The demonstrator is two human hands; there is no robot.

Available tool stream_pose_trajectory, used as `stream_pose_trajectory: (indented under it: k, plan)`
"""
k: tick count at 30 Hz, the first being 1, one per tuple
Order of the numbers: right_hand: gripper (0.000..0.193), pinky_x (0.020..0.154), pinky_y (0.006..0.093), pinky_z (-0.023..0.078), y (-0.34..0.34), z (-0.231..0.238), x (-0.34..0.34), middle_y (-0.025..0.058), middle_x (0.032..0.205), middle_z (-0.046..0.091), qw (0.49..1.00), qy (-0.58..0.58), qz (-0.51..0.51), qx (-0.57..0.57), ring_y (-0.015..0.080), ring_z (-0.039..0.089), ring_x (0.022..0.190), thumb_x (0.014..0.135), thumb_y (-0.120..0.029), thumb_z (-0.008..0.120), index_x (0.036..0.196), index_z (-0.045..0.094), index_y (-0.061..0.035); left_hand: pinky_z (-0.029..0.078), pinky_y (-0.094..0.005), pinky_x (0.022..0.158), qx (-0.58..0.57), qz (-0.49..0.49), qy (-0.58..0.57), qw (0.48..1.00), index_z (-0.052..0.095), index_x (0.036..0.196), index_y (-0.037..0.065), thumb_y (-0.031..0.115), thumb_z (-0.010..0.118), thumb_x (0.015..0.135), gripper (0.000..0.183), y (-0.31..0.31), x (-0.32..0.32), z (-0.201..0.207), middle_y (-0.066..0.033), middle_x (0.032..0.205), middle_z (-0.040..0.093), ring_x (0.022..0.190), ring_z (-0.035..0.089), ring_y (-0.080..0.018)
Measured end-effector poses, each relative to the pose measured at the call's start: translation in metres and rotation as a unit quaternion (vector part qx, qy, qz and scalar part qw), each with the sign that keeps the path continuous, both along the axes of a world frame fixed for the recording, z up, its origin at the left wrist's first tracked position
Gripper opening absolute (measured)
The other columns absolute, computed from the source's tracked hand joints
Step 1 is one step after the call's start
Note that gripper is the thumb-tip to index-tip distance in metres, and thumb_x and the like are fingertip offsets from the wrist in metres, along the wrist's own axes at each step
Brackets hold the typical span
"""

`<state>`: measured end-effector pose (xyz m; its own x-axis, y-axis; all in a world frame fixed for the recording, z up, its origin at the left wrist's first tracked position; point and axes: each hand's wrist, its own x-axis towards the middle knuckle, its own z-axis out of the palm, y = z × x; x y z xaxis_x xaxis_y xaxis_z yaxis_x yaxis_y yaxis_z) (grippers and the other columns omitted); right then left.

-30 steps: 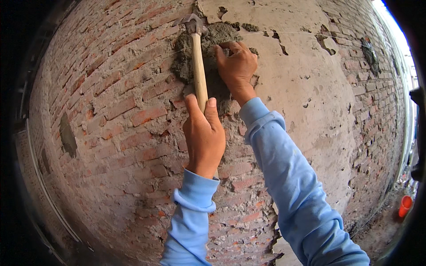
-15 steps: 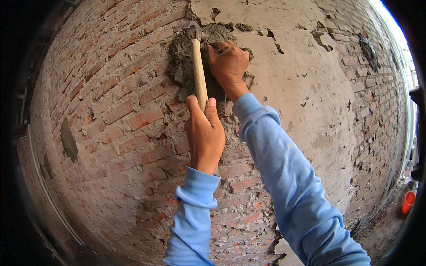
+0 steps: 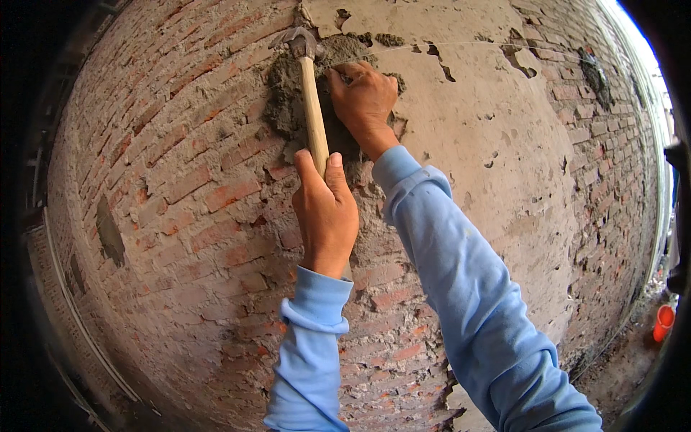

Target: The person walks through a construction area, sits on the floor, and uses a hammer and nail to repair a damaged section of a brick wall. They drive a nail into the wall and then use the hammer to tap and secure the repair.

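Observation:
My left hand (image 3: 327,216) is wrapped round the wooden handle of a claw hammer (image 3: 312,108), thumb along the handle. The hammer's metal head points up, in front of a patch of wet grey mortar (image 3: 284,108) on the brick wall. Just right of the hammer, my right hand (image 3: 365,104) is at the mortar with its thumb and fingertips pinched together. What lies between those fingertips is too small or hidden to make out. A thin pale string (image 3: 468,43) runs from near the right hand across the wall to the right.
Rough brick wall (image 3: 209,180) fills the left side. A worn plaster strip (image 3: 489,180) runs down the middle right, chipped in places. Another dark mortar patch (image 3: 596,79) is at the string's far right. An orange bucket (image 3: 663,324) stands on the ground at the lower right.
The hammer head has tipped slightly to the left, a little farther from my right hand. My right hand keeps its pinch at the mortar. The whole view has shifted slightly.

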<state>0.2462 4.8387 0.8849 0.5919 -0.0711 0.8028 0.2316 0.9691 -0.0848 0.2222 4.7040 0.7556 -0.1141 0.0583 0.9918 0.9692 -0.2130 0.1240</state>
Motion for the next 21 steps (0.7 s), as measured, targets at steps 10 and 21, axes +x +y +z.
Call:
stream_pose_trajectory:
  k: [10, 21]
  plan:
    - [0.013, 0.074, 0.0392, 0.038, -0.0006, 0.0006, 0.0003, 0.0021, 0.081, 0.068, 0.999, 0.018, 0.005, 0.033, 0.0241, 0.065, 0.074, 0.080, -0.027, 0.069, 0.084, 0.075, -0.0160, 0.044, -0.0501, 0.066, -0.002, -0.013, -0.008, 1.000, 0.044, 0.108, 0.002, 0.037, 0.043, 0.104, 0.035, 0.0031, 0.0000, -0.0015, -0.0235, 0.083, 0.058, 0.077, 0.060, -0.0447]
    - [0.013, 0.074, 0.0395, 0.038, -0.0005, 0.0018, 0.0003, 0.0019, 0.081, 0.069, 1.000, 0.015, 0.005, 0.017, 0.0243, 0.066, 0.073, 0.079, -0.028, 0.069, 0.083, 0.075, -0.0171, 0.044, -0.0516, 0.069, -0.013, 0.003, -0.017, 1.000, 0.044, 0.112, 0.002, 0.036, 0.044, 0.104, 0.035, 0.0009, 0.0053, -0.0016, -0.0266, 0.086, 0.060, 0.081, 0.061, -0.0474]
